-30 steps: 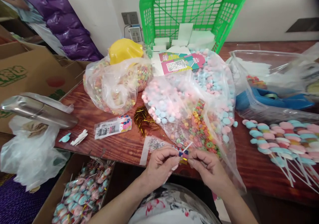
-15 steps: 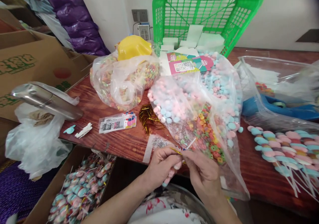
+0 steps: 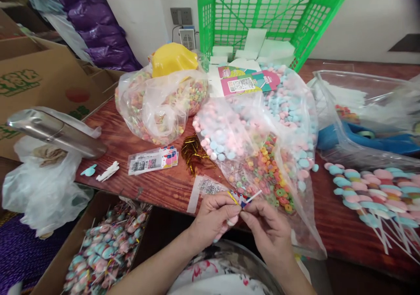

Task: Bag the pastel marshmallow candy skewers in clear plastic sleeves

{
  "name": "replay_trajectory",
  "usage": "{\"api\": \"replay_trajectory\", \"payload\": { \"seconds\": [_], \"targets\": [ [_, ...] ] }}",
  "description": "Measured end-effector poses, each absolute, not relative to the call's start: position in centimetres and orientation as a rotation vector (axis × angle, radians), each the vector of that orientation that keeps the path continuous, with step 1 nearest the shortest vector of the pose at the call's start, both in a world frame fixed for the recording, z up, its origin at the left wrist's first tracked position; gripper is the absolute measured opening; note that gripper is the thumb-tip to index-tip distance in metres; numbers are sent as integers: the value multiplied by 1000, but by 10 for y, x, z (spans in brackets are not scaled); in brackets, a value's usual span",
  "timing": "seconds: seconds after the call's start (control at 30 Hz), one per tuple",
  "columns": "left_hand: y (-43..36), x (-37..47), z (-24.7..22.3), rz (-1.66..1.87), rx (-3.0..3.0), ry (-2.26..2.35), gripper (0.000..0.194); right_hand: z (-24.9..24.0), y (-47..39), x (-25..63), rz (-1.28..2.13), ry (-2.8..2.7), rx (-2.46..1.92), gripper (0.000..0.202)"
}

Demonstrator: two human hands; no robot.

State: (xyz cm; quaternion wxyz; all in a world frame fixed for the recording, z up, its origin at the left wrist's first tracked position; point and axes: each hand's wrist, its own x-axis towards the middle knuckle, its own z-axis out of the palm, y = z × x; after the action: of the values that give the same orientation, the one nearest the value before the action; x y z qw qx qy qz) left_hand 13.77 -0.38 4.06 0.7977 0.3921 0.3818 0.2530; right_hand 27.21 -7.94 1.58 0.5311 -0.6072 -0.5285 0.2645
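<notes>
My left hand (image 3: 210, 220) is closed around a marshmallow lollipop (image 3: 233, 220), its pink and blue pieces hanging below the fingers. A gold twist tie (image 3: 232, 198) sticks up at its fingertips. My right hand (image 3: 271, 227) is pinched against the lollipop's neck, apparently on the tie; its fingertips partly hide the grip. Between the hands a white stick (image 3: 255, 197) points up and right, beside a printed wrapper end (image 3: 241, 198). Just beyond lie a clear printed wrapper (image 3: 206, 187) and a bunch of gold twist ties (image 3: 192, 152).
Bags of marshmallows (image 3: 219, 133) and ring candies (image 3: 278, 185) lie ahead. Marshmallow skewers (image 3: 377, 190) lie right, before a clear bin (image 3: 367, 78) and blue tape dispenser (image 3: 387, 139). A box of wrapped lollipops (image 3: 105, 247) stands lower left. A steel flask (image 3: 62, 133) lies left.
My right fingers have moved from the upper end of the gold tie down to the lollipop's neck. The tie now stands up more steeply, and more of the white stick shows.
</notes>
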Motion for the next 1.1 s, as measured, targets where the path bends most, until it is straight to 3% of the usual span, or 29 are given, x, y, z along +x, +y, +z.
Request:
{"api": "replay_trajectory", "payload": {
  "seconds": [0.2,0.33,0.4,0.5,0.63,0.8,1.1],
  "targets": [
    [-2,139,42,564,1108,734,29,22,-79,286,1101,-1060,-1354,25],
    [5,138,44,438,1202,655,29,25,-76,300,1271,-1235,-1284,28],
    [7,137,46,282,1105,680,24,30,-76,304,1094,-1486,-1292,26],
    [10,133,47,63,900,753,17,40,-79,304,499,-1856,-1259,18],
    [14,124,49,-131,809,678,18,50,-87,303,11,-2172,-1012,28],
    [22,119,60,-392,836,582,14,57,-84,307,-55,-2353,-718,29],
    [37,127,74,-518,1015,556,6,68,-70,305,53,-2543,-708,27]
  ]
}}
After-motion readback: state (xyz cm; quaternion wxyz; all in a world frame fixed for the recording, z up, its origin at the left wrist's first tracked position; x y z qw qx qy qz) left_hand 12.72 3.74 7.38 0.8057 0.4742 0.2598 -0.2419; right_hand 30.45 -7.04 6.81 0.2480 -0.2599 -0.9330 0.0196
